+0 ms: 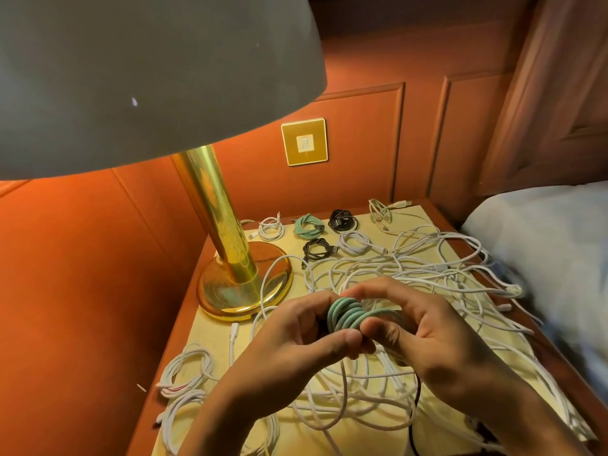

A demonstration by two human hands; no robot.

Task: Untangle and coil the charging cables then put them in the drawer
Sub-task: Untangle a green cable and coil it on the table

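Though half behind hands (296, 334) (427, 330), teal coil (346, 315).

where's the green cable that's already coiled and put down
Head view: the green coil lies near the back edge of the nightstand, between a white coil to its left and a black coil to its right.

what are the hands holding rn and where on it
A coiled teal cable, held between both hands above the tangle of white cables: the left hand grips the coil's left side, the right hand pinches its right side.
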